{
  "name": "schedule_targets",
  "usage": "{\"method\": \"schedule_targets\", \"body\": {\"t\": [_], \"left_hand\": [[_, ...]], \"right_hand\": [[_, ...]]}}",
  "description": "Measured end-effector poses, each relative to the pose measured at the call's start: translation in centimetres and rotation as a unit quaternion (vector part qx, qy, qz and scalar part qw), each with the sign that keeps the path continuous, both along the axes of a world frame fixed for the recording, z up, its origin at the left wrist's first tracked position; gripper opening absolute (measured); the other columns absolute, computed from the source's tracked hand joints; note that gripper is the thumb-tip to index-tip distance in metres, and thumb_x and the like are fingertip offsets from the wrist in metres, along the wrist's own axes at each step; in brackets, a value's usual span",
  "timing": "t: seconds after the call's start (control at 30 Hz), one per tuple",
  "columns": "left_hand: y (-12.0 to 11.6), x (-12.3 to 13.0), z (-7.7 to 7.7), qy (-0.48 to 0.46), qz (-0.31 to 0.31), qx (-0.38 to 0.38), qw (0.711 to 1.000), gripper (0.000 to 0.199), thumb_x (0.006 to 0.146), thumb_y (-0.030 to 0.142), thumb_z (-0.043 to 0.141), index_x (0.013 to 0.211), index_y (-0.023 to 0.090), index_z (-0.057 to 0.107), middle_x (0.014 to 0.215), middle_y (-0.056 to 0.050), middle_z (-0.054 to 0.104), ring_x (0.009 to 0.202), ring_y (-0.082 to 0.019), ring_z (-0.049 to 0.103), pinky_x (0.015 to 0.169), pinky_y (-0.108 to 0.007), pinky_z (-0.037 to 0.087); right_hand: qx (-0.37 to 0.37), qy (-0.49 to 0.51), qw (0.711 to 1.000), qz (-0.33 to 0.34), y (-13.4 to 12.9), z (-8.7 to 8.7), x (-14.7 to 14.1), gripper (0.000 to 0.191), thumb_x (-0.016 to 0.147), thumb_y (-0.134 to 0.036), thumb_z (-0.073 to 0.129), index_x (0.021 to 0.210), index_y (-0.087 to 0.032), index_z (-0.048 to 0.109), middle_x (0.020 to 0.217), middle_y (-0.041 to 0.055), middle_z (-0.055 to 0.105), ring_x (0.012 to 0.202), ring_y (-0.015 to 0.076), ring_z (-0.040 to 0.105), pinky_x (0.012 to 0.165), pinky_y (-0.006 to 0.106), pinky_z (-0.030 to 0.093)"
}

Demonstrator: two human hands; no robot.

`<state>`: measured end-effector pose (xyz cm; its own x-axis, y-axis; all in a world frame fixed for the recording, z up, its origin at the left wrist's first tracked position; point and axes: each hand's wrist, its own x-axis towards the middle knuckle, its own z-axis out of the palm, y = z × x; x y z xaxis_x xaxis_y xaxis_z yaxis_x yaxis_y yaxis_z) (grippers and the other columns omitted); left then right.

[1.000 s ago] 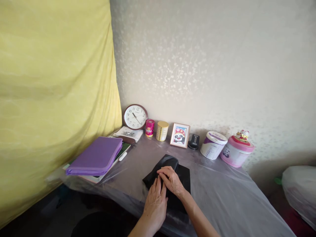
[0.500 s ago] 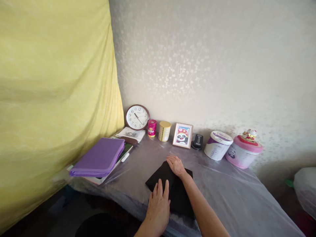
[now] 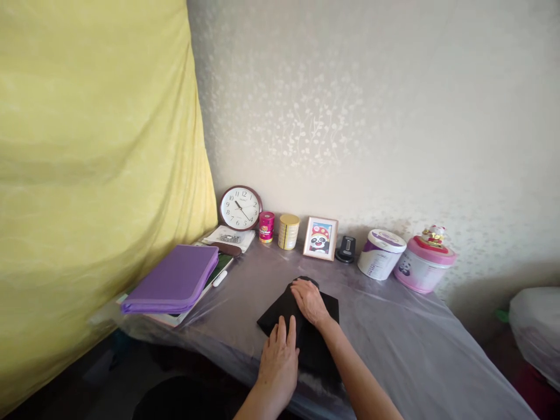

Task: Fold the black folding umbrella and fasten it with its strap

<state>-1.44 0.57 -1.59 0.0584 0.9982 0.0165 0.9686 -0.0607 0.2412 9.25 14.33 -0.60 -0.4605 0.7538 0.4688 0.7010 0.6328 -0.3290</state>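
Note:
A folded piece of black clothing (image 3: 317, 350) lies on the table near its front edge. A rounded dark part, like a collar, shows at its far end. My left hand (image 3: 279, 356) rests on its near left side, fingers stretched out and slightly apart. Farther forward, my right hand (image 3: 310, 302) lies palm down across the upper part, just below the rounded piece. Both hands are open and press on the fabric without gripping it. My right forearm hides part of the garment's right side.
A purple zip folder (image 3: 172, 277) lies on papers at the left. Along the wall stand a clock (image 3: 240, 207), a pink tin (image 3: 266, 227), a yellow tin (image 3: 289, 232), a panda picture frame (image 3: 320, 238), a black stand (image 3: 346, 249) and two tubs (image 3: 380, 256). Plastic covers the table (image 3: 402, 338).
My right hand has slid slightly back toward me, and the rounded part at the garment's far end now shows beyond it. My left hand stays in nearly the same place.

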Motion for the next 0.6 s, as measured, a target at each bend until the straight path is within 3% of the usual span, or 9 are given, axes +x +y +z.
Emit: {"method": "schedule_targets", "body": {"t": [0.13, 0.27, 0.43, 0.53, 0.6], "left_hand": [[-0.2, -0.1, 1.2, 0.004, -0.01, -0.025, 1.0, 0.059, 0.086, 0.014, 0.036, 0.141, 0.014, 0.015, 0.146, -0.016, 0.025, 0.129, -0.027, 0.034, 0.1, -0.037, 0.036], [-0.2, -0.5, 1.6, -0.012, -0.028, -0.04, 0.999, 0.06, 0.088, 0.022, 0.036, 0.142, 0.012, 0.012, 0.146, -0.017, 0.021, 0.13, -0.028, 0.031, 0.101, -0.037, 0.034], [-0.2, -1.1, 1.4, -0.041, -0.05, -0.042, 0.997, 0.063, 0.088, 0.032, 0.033, 0.142, 0.013, 0.007, 0.148, -0.017, 0.017, 0.131, -0.028, 0.029, 0.102, -0.038, 0.032], [-0.3, -1.6, 1.6, -0.064, -0.067, -0.051, 0.994, 0.068, 0.086, 0.037, 0.035, 0.142, 0.013, 0.004, 0.148, -0.018, 0.014, 0.132, -0.029, 0.027, 0.103, -0.038, 0.03], [-0.3, -2.0, 1.9, -0.082, -0.075, -0.063, 0.992, 0.074, 0.084, 0.038, 0.04, 0.142, 0.014, 0.002, 0.149, -0.017, 0.011, 0.133, -0.029, 0.025, 0.104, -0.038, 0.029]], "right_hand": [[-0.045, 0.123, 0.982, -0.138, 1.2, 0.3, 2.5, 0.03, 0.083, -0.027, 0.042, 0.099, -0.015, 0.065, 0.111, 0.0123, 0.064, 0.105, 0.0238, 0.057, 0.094, 0.039, 0.04], [-0.109, 0.265, 0.93, -0.231, 0.0, 0.4, 6.9, 0.034, 0.078, -0.036, 0.044, 0.095, -0.016, 0.065, 0.1, 0.011, 0.067, 0.093, 0.0231, 0.062, 0.085, 0.036, 0.045], [-0.209, 0.385, 0.867, -0.239, -3.5, -0.4, 10.4, 0.041, 0.07, -0.049, 0.054, 0.092, -0.015, 0.065, 0.093, 0.0102, 0.068, 0.093, 0.0251, 0.062, 0.077, 0.035, 0.049], [-0.277, 0.436, 0.829, -0.213, -5.3, -0.6, 10.0, 0.045, 0.068, -0.051, 0.057, 0.092, -0.014, 0.064, 0.094, 0.011, 0.068, 0.091, 0.0252, 0.063, 0.07, 0.031, 0.051], [-0.295, 0.432, 0.826, -0.213, -6.3, -0.7, 9.3, 0.047, 0.067, -0.053, 0.058, 0.093, -0.014, 0.065, 0.091, 0.0098, 0.068, 0.088, 0.0248, 0.063, 0.065, 0.03, 0.051]]}}
